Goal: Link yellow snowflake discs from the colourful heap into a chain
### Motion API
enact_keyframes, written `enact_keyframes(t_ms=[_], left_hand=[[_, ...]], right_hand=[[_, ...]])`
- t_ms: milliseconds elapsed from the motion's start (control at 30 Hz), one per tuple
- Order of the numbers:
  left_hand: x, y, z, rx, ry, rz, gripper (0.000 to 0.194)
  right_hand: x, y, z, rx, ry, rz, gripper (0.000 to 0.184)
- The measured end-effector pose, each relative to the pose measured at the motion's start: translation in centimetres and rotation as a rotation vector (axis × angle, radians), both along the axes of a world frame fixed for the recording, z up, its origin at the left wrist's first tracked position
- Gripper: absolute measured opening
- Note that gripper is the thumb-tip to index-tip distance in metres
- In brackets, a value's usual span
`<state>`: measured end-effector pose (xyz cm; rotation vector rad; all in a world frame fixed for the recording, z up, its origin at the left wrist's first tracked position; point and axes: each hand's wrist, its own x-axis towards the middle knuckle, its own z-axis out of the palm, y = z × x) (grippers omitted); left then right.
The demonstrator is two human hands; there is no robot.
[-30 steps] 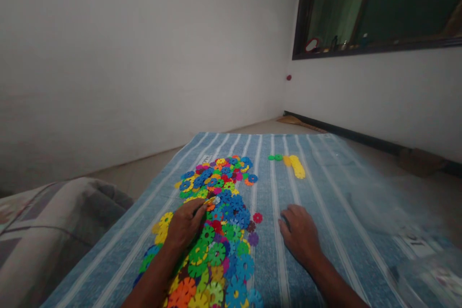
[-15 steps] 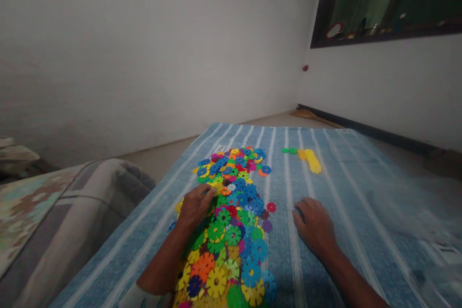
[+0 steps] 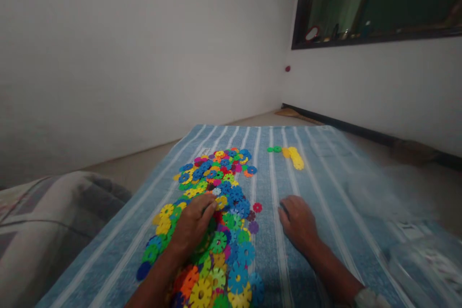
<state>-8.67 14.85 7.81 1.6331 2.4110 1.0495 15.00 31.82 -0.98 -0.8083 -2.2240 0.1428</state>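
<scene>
A long pile of notched plastic discs point(image 3: 218, 240) in many colours runs along the striped blue cloth. My left hand point(image 3: 197, 216) is over the pile's left middle, thumb and fingers closed on a yellow notched disc point(image 3: 221, 202) whose edge sticks out at the fingertips. Right of the pile, my right hand point(image 3: 299, 221) rests low over the cloth. Its fingers are loosely curled with the thumb apart, and nothing shows between them. Beyond it lies an overlapping row of yellow discs point(image 3: 296, 160), with green discs point(image 3: 276, 149) to its left.
The striped cloth point(image 3: 267, 240) covers the surface under both hands. Blurred clear plastic point(image 3: 426, 260) lies at the right edge. A grey draped fabric point(image 3: 72, 211) is at the left. A white wall point(image 3: 144, 57) stands behind, with a dark-framed window point(image 3: 361, 41) at upper right.
The view has turned slightly right, so everything sits further left. My left hand has drawn nearer and rightward over the pile with the yellow disc. My right hand has barely moved over the cloth.
</scene>
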Motion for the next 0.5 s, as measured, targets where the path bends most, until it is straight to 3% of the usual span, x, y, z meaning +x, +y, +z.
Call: enact_keyframes(t_ms=[100,300,500], left_hand=[[2.6,0.4,-0.6,-0.004,-0.010,-0.165,0.037],[4.8,0.7,-1.8,0.041,-0.041,-0.322,0.038],[4.9,0.8,-1.8,0.042,-0.092,-0.334,0.037]], right_hand=[[-0.6,-1.3,2.0,-0.099,0.155,0.142,0.022],[-1.6,-4.3,5.9,-0.686,0.270,0.501,0.020],[-2.4,-5.1,6.7,-0.792,0.252,0.560,0.020]])
